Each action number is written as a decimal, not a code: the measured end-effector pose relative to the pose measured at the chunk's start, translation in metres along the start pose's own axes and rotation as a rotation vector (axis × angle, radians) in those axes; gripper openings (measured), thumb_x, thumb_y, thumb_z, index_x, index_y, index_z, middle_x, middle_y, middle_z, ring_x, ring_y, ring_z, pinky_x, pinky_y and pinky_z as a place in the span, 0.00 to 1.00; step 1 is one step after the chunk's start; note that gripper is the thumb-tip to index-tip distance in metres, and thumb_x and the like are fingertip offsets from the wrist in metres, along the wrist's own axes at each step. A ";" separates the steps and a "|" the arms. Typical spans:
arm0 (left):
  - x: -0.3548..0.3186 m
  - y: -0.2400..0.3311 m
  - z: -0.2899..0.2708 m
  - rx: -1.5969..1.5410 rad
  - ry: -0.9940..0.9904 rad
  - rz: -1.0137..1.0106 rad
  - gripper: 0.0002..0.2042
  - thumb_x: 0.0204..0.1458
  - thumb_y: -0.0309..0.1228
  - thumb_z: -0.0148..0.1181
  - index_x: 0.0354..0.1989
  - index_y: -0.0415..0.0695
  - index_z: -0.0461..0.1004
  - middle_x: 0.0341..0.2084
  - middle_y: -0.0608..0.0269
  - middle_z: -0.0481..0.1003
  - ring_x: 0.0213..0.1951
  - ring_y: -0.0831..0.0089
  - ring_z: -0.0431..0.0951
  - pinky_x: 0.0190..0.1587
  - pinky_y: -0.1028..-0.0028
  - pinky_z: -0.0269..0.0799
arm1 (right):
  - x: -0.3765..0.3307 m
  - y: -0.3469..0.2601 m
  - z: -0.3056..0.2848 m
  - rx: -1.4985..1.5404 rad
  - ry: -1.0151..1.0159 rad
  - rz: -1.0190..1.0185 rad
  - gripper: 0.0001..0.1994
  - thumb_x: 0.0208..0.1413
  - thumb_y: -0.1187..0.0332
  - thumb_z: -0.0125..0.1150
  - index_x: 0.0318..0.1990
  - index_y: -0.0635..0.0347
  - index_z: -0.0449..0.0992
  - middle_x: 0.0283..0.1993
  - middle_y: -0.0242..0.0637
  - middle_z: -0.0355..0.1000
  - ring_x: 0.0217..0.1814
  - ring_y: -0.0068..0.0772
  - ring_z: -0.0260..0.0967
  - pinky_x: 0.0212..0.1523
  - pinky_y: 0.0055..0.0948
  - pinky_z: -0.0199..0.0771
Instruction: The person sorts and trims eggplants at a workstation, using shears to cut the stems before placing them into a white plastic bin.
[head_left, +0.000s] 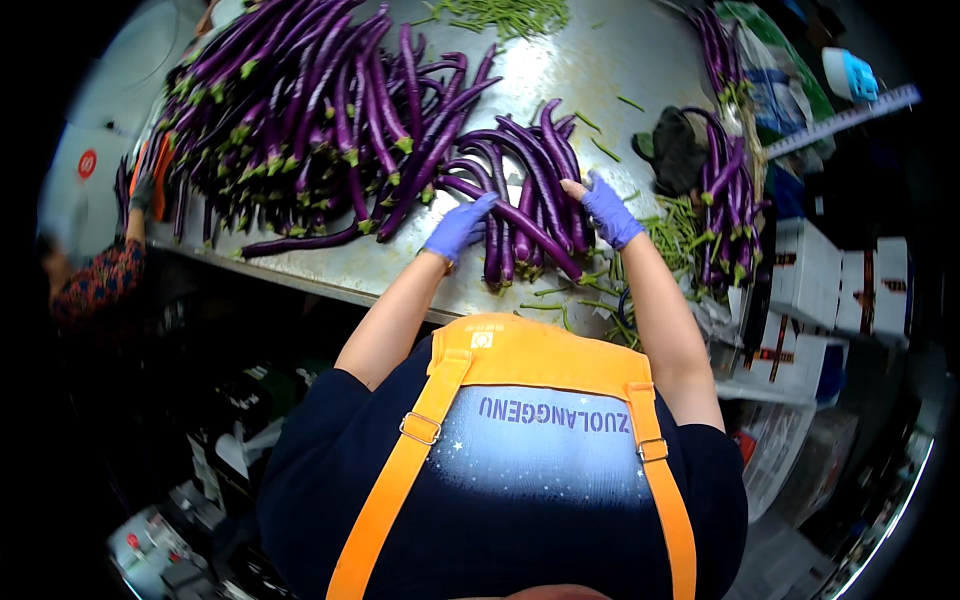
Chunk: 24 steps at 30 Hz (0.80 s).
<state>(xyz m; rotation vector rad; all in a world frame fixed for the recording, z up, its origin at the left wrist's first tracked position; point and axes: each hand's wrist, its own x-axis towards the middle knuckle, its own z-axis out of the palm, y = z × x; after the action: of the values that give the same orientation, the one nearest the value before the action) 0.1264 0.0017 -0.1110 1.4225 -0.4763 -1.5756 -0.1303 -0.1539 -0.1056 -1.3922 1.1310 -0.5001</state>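
Both my hands wear blue gloves and rest on a small bunch of long purple eggplants [530, 190] lying on a metal table [610, 60]. My left hand [457, 229] presses on the bunch's left side near the stem ends. On the right side, my right hand [606, 210] has its fingers spread over the eggplants. Neither hand lifts anything. A large heap of the same eggplants [310, 110] covers the table's left half.
Green beans [500, 14] lie at the table's far edge and beside my right arm [672, 232]. More eggplants [728, 200] hang at the right, near a dark cloth [675, 150] and white cartons [830, 280]. Another person's gloved hand [141, 194] reaches in at the far left.
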 end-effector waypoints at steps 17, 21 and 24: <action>-0.114 0.087 0.125 -0.079 -0.375 0.375 0.19 0.57 0.37 0.67 0.49 0.36 0.75 0.26 0.52 0.80 0.17 0.67 0.78 0.17 0.69 0.75 | -0.107 -0.025 -0.005 0.458 -0.329 -0.093 0.25 0.57 0.63 0.70 0.61 0.58 0.71 0.50 0.32 0.76 0.46 0.31 0.77 0.45 0.32 0.81; -0.128 0.114 0.106 -0.050 -0.366 0.376 0.28 0.54 0.34 0.71 0.62 0.41 0.69 0.36 0.58 0.81 0.29 0.71 0.82 0.27 0.68 0.80 | -0.114 -0.089 0.014 0.425 -0.361 -0.211 0.29 0.53 0.68 0.74 0.62 0.61 0.69 0.52 0.34 0.75 0.47 0.29 0.75 0.47 0.31 0.79; -0.155 0.141 0.060 0.006 -0.317 0.314 0.31 0.54 0.33 0.71 0.64 0.43 0.65 0.31 0.57 0.80 0.22 0.69 0.80 0.17 0.70 0.75 | -0.111 -0.134 0.054 0.426 -0.438 -0.225 0.35 0.51 0.65 0.78 0.65 0.61 0.67 0.53 0.34 0.74 0.49 0.30 0.74 0.49 0.32 0.79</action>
<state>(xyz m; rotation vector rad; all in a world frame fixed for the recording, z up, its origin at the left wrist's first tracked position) 0.1075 0.0422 0.1023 1.0423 -0.8492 -1.5426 -0.0887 -0.0583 0.0438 -1.1781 0.4809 -0.5273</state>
